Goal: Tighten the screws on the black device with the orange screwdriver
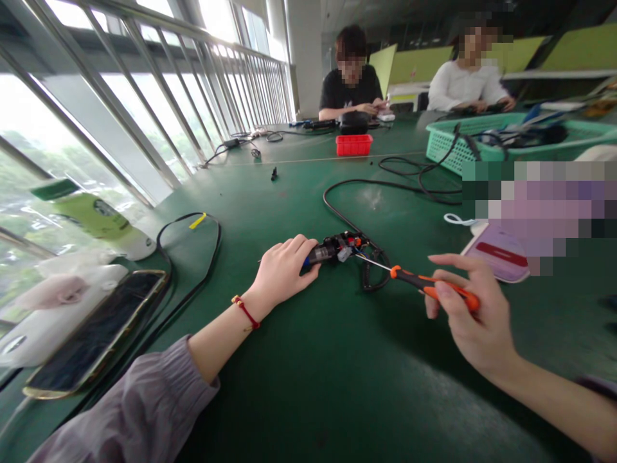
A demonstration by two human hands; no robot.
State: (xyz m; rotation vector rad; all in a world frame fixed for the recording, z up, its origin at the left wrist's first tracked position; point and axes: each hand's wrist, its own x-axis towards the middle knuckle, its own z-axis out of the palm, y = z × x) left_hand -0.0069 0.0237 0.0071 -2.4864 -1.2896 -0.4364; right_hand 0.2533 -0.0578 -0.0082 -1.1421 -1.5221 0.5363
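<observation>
My left hand (288, 270) is wrapped round the dark body of a handheld device (321, 253) lying on the green table (289, 360). The device's right end is opened up, with small red, orange and grey parts and thin wires showing, and a black cable leads off from it. In my right hand (475, 308) is an orange and black screwdriver (414, 278), its handle held between thumb and fingers. The metal shaft points left, and its tip is at the wires on the device's open end. Exact contact there is too small to tell.
A phone (96, 334), a white case and a green-capped bottle (91, 215) are at the left by the railing. A red basket (354, 145) and a teal basket (446, 152) stand farther back. Black cables cross the table. Two people sit opposite.
</observation>
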